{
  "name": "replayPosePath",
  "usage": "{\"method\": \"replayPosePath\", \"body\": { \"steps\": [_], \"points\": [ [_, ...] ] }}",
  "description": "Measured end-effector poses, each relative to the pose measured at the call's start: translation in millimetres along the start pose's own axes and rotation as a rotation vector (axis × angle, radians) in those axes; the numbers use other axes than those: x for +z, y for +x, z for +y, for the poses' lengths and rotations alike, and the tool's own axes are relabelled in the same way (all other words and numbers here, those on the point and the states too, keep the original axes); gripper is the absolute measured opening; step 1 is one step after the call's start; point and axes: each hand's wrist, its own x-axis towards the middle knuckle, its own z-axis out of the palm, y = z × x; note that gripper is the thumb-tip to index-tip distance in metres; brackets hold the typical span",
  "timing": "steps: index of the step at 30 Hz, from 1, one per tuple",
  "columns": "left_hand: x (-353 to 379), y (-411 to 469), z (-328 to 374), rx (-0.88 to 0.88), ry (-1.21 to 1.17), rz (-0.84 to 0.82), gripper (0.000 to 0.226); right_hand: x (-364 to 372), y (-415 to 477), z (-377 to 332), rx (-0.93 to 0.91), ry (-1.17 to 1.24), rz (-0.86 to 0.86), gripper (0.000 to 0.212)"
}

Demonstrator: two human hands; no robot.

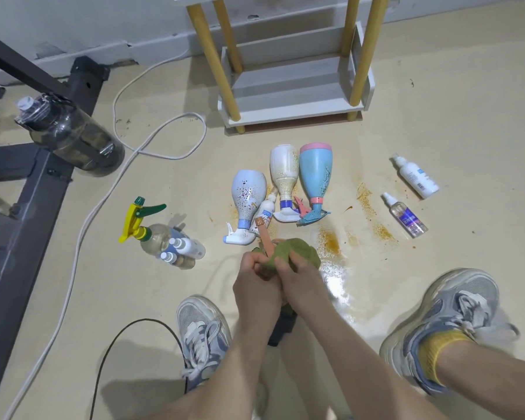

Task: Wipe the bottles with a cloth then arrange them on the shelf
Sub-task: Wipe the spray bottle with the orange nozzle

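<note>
Green cloth (297, 253); speckled pale-blue bottle (247, 189), speckled turquoise bottle (315, 171); beige floor (437, 86)

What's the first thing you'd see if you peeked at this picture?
Right in the centre, the left hand and right hand hold a green cloth wrapped around a peach-trigger bottle. Just beyond lie three speckled sprayers: a pale blue bottle, a white bottle and a blue-and-pink bottle. Orange stains splash the floor beside them.
</note>
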Motion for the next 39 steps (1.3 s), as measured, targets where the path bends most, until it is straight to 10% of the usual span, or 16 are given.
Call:
{"method": "replayPosePath", "body": {
  "steps": [8,11,19,31,36,39],
  "points": [
    [-3,-17,-34,-0.097,0.153,-0.159,0.017,-1,-13,20,0.08,-0.244,0.123,0.011],
    [-6,-13,-37,-0.168,0.082,-0.15,0.02,-2,-8,7,-0.152,-0.327,0.349,0.03],
    [-31,-9,-17,-0.013,0.064,-0.145,0.028,6,19,-15,-0.369,-0.48,0.276,0.035],
    [-89,-39,126,0.338,-0.835,-0.256,0.03,-104,-76,-160,-0.861,-0.079,0.043,0.019],
    [-90,-56,134,0.736,0.094,-0.204,0.096,-113,-124,-185,-0.943,0.051,-0.006,0.023],
    [-97,-66,152,0.737,0.086,-0.17,0.075,-116,-144,-196,-0.989,0.023,-0.037,0.02]
  ]
}}
